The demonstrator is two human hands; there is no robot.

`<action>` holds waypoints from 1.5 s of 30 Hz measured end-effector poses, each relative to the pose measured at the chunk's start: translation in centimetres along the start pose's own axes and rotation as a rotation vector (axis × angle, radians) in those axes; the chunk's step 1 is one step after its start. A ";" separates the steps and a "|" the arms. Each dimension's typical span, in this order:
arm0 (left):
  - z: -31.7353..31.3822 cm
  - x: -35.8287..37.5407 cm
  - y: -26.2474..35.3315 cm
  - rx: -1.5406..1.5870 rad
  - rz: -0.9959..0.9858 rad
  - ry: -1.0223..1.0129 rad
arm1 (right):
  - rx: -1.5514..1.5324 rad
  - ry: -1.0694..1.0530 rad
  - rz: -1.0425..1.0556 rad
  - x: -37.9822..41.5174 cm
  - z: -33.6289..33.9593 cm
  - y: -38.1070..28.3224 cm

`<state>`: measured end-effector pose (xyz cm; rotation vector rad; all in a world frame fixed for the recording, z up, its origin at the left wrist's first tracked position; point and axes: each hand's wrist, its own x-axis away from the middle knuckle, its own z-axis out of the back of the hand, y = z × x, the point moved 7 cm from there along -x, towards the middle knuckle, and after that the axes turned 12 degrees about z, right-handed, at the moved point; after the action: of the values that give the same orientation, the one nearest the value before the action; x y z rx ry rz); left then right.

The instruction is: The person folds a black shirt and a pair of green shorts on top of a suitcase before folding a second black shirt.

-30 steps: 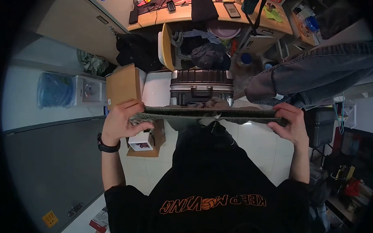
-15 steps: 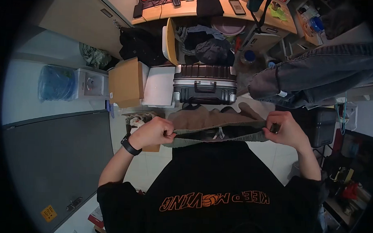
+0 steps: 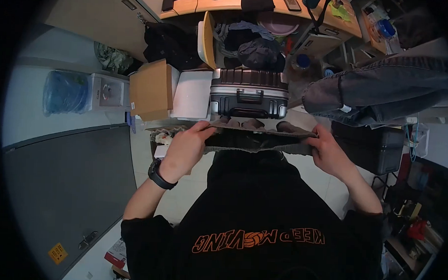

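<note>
A pair of grey-brown pants (image 3: 255,150) with a gathered elastic waistband is stretched sideways in front of my waist. Its waist opening faces up, showing the dark inside. My left hand (image 3: 185,151) grips the left end of the waistband, thumb and fingers closed on the cloth. At the opposite end, my right hand (image 3: 329,151) pinches the band the same way. Most of the pants' lower part is hidden beneath the band. A black watch (image 3: 160,175) is on my left wrist.
Ahead stands a black suitcase (image 3: 249,99), with a white box (image 3: 192,95) and an open cardboard box (image 3: 150,90) to its left. Jeans (image 3: 383,89) hang at the right, above a dark case (image 3: 369,149). A wooden desk (image 3: 224,5) runs along the back.
Both hands have moved forward, away from my body, with the waistband. The opening has tipped toward me and gapes wider, and less of the pants' front shows. The view has shifted slightly.
</note>
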<state>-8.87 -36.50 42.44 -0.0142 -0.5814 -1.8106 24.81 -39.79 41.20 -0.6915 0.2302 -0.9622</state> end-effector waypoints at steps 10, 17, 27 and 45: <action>2.5 0.7 -3.0 0.324 -0.262 -0.195 | -0.069 0.170 0.004 -0.5 6.4 -0.7; 3.8 0.6 -2.1 0.460 -0.192 -0.345 | -0.097 0.436 0.072 0.1 9.1 -0.2; 0.8 -14.4 -9.8 0.540 -0.219 -0.018 | -0.240 0.484 -0.120 -8.2 3.7 12.0; -31.2 -29.8 -17.5 -0.067 0.213 0.503 | 0.539 0.363 -0.200 -23.5 -24.9 31.8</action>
<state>-6.24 -18.51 -0.41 0.3147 -0.1532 -1.5453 21.18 -19.46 -0.74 -0.0405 0.2088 -1.2743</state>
